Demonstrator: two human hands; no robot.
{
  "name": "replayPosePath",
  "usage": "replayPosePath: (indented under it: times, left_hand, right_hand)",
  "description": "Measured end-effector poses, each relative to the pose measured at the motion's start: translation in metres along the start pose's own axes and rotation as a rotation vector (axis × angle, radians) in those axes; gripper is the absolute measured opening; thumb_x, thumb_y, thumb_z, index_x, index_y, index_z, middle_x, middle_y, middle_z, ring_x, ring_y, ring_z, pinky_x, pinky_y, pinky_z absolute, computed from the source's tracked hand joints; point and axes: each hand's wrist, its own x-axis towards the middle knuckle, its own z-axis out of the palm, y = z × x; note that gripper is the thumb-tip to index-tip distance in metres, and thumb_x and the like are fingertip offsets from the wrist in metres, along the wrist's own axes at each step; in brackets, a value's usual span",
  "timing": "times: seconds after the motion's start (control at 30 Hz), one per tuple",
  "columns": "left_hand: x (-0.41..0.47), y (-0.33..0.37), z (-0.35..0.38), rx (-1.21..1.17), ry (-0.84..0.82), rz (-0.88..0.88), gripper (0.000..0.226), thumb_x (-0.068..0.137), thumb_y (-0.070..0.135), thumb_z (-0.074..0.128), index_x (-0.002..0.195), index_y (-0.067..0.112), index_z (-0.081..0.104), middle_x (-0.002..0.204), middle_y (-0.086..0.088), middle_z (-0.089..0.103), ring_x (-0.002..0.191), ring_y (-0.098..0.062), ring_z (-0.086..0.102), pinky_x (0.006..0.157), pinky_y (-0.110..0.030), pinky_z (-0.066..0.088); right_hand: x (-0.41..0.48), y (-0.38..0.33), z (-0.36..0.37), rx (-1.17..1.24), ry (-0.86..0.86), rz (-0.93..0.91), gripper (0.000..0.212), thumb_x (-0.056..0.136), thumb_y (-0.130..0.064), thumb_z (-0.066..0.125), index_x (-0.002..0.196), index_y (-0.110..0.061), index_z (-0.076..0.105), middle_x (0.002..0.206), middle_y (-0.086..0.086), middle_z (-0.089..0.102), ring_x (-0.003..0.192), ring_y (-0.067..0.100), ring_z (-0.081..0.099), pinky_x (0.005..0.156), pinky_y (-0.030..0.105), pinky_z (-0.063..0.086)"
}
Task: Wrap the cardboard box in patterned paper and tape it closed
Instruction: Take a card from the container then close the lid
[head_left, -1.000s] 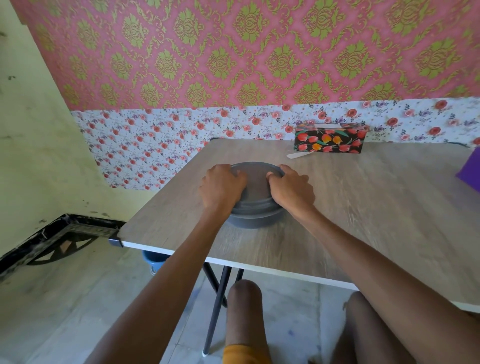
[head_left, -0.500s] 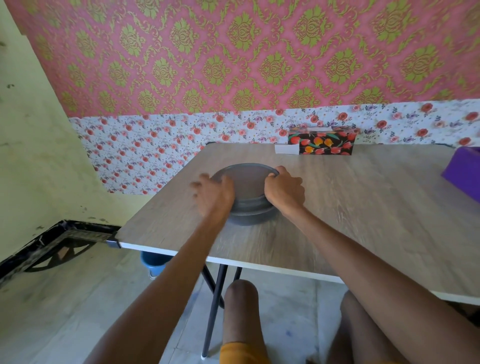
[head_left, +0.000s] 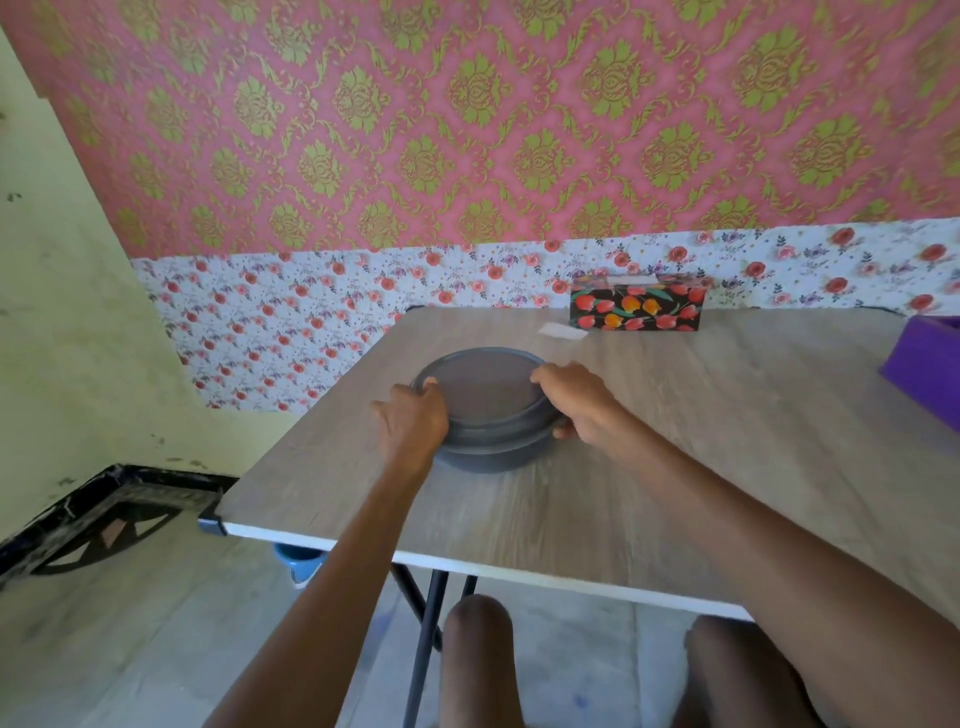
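A grey round lidded container (head_left: 485, 395) is gripped at its rim from both sides, with the left hand (head_left: 413, 418) and the right hand (head_left: 574, 397) curled around it. The box (head_left: 636, 307), already covered in tulip-patterned paper, is set well beyond, at the far edge of the table (head_left: 675, 493). Its long axis runs crosswise, and it is nearer the right hand.
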Motion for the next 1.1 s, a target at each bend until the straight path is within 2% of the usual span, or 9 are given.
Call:
replayPosePath:
  times: [0.1, 0.2, 0.37, 0.53, 0.67, 0.83, 0.97, 1.03, 1.1]
  left_hand:
    - [0.035, 0.005, -0.006, -0.163, -0.04, 0.003, 0.033, 0.094, 0.029, 0.045, 0.103, 0.005, 0.066, 0.108, -0.022, 0.06, 0.095, -0.034, 0.058, 0.083, -0.042, 0.048]
    - [0.062, 0.016, -0.008, -0.389, -0.131, -0.059, 0.013, 0.088, 0.012, 0.055, 0.076, 0.008, 0.058, 0.078, -0.014, 0.052, 0.078, -0.024, 0.048, 0.071, -0.035, 0.042]
    - [0.116, 0.044, 0.015, -0.547, -0.253, -0.148, 0.012, 0.096, 0.014, 0.06, 0.086, 0.007, 0.055, 0.076, -0.008, 0.044, 0.06, -0.014, 0.039, 0.056, -0.024, 0.039]
    - [0.169, 0.067, 0.048, -0.617, -0.266, -0.184, 0.027, 0.095, 0.012, 0.063, 0.117, 0.002, 0.052, 0.087, -0.008, 0.051, 0.08, -0.02, 0.057, 0.06, -0.027, 0.056]
    - [0.209, 0.076, 0.067, -0.596, -0.241, -0.181, 0.038, 0.095, 0.012, 0.063, 0.126, -0.002, 0.047, 0.095, -0.011, 0.055, 0.077, -0.019, 0.061, 0.053, -0.025, 0.056]
    - [0.239, 0.069, 0.081, -0.573, -0.212, -0.203, 0.044, 0.097, 0.02, 0.062, 0.133, 0.002, 0.046, 0.111, -0.013, 0.056, 0.083, -0.019, 0.061, 0.07, -0.029, 0.054]
    - [0.245, 0.066, 0.084, -0.574, -0.212, -0.203, 0.042, 0.096, 0.022, 0.062, 0.132, 0.004, 0.048, 0.111, -0.012, 0.057, 0.093, -0.021, 0.062, 0.072, -0.028, 0.054]
    - [0.244, 0.065, 0.084, -0.578, -0.214, -0.199, 0.043, 0.096, 0.022, 0.062, 0.133, 0.004, 0.047, 0.112, -0.012, 0.057, 0.096, -0.022, 0.062, 0.074, -0.028, 0.054]
    - [0.245, 0.063, 0.084, -0.587, -0.21, -0.196, 0.044, 0.096, 0.022, 0.063, 0.133, 0.004, 0.047, 0.112, -0.013, 0.057, 0.097, -0.023, 0.062, 0.076, -0.029, 0.055]
  right_hand:
    - [0.018, -0.011, -0.014, 0.332, -0.198, 0.074, 0.006, 0.094, -0.014, 0.059, 0.094, -0.009, 0.057, 0.084, 0.008, 0.051, 0.066, 0.018, 0.055, 0.045, 0.026, 0.055]
    - [0.046, -0.017, -0.013, 0.418, -0.217, 0.061, 0.007, 0.094, -0.007, 0.061, 0.101, -0.005, 0.059, 0.091, 0.01, 0.056, 0.069, 0.02, 0.061, 0.055, 0.031, 0.061]
    - [0.126, -0.039, 0.017, 0.488, -0.175, 0.061, 0.034, 0.093, -0.008, 0.064, 0.123, 0.005, 0.056, 0.095, 0.015, 0.06, 0.051, 0.021, 0.067, 0.046, 0.027, 0.056]
    - [0.193, -0.062, 0.049, 0.568, -0.154, 0.091, 0.035, 0.092, -0.011, 0.066, 0.123, 0.002, 0.055, 0.096, 0.019, 0.065, 0.052, 0.026, 0.069, 0.045, 0.029, 0.057]
    - [0.232, -0.068, 0.061, 0.576, -0.153, 0.074, 0.033, 0.092, -0.014, 0.068, 0.121, -0.001, 0.057, 0.108, 0.02, 0.068, 0.058, 0.025, 0.071, 0.05, 0.028, 0.059]
    - [0.256, -0.063, 0.061, 0.238, -0.099, -0.049, 0.03, 0.102, -0.023, 0.053, 0.121, 0.0, 0.056, 0.105, 0.015, 0.068, 0.06, 0.02, 0.072, 0.057, 0.028, 0.06]
    - [0.263, -0.05, 0.053, -0.351, 0.193, -0.226, 0.031, 0.099, -0.009, 0.048, 0.069, -0.008, 0.057, 0.062, 0.002, 0.057, 0.048, 0.012, 0.053, 0.051, 0.024, 0.049]
    - [0.269, -0.042, 0.052, -0.52, 0.3, -0.359, 0.034, 0.096, -0.01, 0.054, 0.062, -0.012, 0.054, 0.063, -0.001, 0.053, 0.052, 0.012, 0.053, 0.05, 0.024, 0.045]
    - [0.276, -0.037, 0.052, -0.621, 0.279, -0.469, 0.017, 0.09, -0.008, 0.064, 0.074, -0.014, 0.069, 0.084, 0.003, 0.068, 0.077, 0.019, 0.066, 0.073, 0.034, 0.056]
